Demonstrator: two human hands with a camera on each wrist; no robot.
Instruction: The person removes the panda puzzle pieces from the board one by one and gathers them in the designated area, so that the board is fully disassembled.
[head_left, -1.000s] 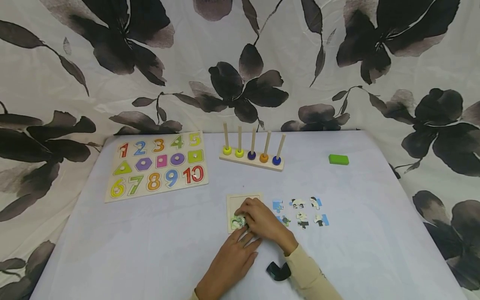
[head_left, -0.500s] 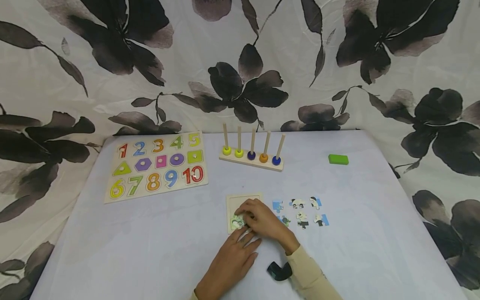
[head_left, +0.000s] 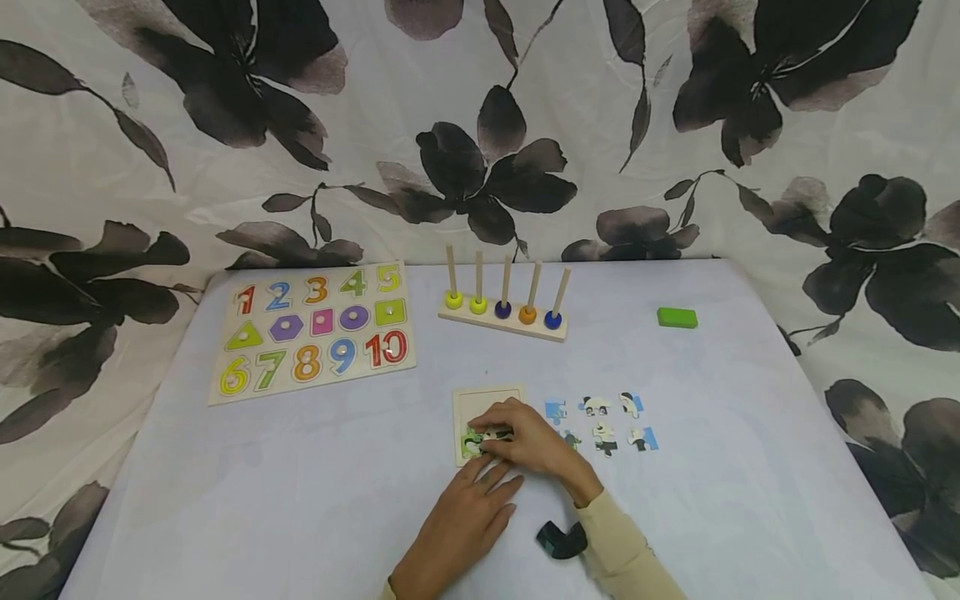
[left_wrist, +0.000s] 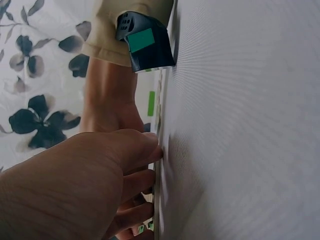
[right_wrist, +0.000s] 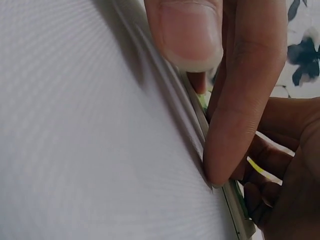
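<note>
A small square wooden puzzle tray (head_left: 480, 402) lies mid-table, with green and black-and-white pieces along its near side. Over it, my right hand (head_left: 528, 437) bends down with thumb and forefinger parted at a puzzle piece (head_left: 497, 434). In the right wrist view the fingers of this right hand (right_wrist: 280, 170) look curled at the tray. My left hand (head_left: 465, 512) lies palm down with fingers extended, fingertips at the tray's near edge. The left wrist view has this left hand (left_wrist: 75, 175) beside the tray's thin edge. The right palm hides part of the tray.
Several loose panda puzzle pieces (head_left: 604, 440) lie in two rows right of the tray. Behind stand a number board (head_left: 315, 333) and a peg stacker (head_left: 502, 323) with coloured rings. A green block (head_left: 677, 318) sits back right. A black wrist camera (head_left: 561, 540) is on the right sleeve.
The right thumb and forefinger have spread apart, uncovering a black-and-white piece in the tray between them. The left hand has stayed in place.
</note>
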